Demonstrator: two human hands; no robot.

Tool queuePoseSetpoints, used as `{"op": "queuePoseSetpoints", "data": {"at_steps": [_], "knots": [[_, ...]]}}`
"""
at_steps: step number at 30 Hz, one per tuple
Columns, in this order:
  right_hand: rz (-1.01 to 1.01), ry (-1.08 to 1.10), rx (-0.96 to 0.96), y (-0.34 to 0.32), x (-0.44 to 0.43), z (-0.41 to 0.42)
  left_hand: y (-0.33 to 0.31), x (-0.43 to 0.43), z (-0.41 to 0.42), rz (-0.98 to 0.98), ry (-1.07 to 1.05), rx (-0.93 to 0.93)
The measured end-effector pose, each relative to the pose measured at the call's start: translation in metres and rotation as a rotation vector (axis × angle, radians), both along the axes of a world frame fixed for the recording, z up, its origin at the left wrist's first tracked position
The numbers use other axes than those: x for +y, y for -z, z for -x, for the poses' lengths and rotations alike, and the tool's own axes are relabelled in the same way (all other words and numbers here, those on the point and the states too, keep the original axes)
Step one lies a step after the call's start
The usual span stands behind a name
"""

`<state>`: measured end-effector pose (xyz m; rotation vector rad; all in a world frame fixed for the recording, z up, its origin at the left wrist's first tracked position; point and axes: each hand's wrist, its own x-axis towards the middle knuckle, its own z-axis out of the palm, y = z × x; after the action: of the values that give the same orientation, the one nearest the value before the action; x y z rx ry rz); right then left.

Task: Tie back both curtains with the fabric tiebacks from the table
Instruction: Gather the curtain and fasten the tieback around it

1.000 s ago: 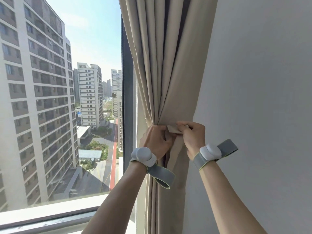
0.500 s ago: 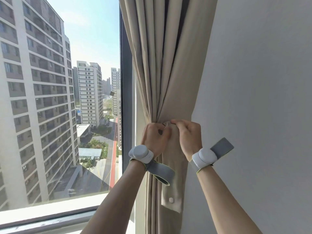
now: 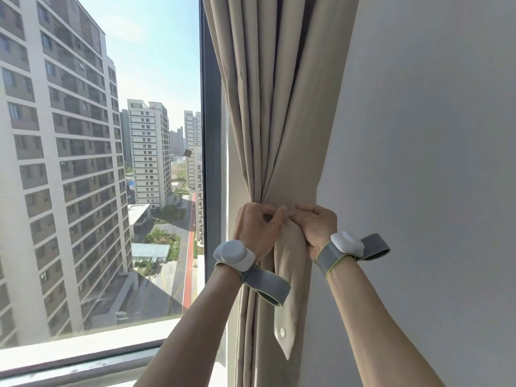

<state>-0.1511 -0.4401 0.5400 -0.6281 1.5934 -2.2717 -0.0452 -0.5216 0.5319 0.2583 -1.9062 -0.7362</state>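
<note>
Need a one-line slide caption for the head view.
Both hands cinch a beige tieback around the gathered curtain beside the window.

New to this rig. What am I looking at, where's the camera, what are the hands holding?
There is no robot here. A person does the task bare-handed, and the single wide-angle camera sits on their head, looking forward and down, so both forearms enter from the bottom of the picture.

The left hand and right hand meet at the gathered waist of a beige curtain that hangs between the window and a plain wall. Both pinch a matching fabric tieback at the bunch; its loose end hangs down and carries a white snap button. Each wrist wears a white sensor on a grey strap. No table is in view.
</note>
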Motion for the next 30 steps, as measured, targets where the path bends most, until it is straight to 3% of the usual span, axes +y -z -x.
{"op": "queuePoseSetpoints", "data": {"at_steps": [5, 9, 17, 23, 26, 30], "knots": [[-0.165, 0.221, 0.152, 0.005, 0.001, 0.004, 0.004, -0.003, -0.002, 0.04, -0.065, 0.137], [-0.268, 0.313, 0.158, 0.01, 0.001, 0.011, 0.006, 0.0, -0.006, 0.037, -0.037, 0.247], [-0.4, 0.16, 0.117, 0.009, 0.011, 0.01, 0.007, 0.002, -0.003, 0.042, 0.058, 0.312], [-0.525, 0.099, 0.031, 0.018, 0.016, 0.024, 0.007, -0.003, 0.003, -0.216, 0.008, 0.305], [-0.532, 0.208, 0.165, 0.021, 0.015, 0.031, 0.004, -0.002, 0.005, -0.273, -0.083, 0.29], [-0.498, 0.369, 0.203, 0.018, 0.015, 0.031, 0.002, 0.0, 0.007, -0.35, -0.035, 0.199]]}}
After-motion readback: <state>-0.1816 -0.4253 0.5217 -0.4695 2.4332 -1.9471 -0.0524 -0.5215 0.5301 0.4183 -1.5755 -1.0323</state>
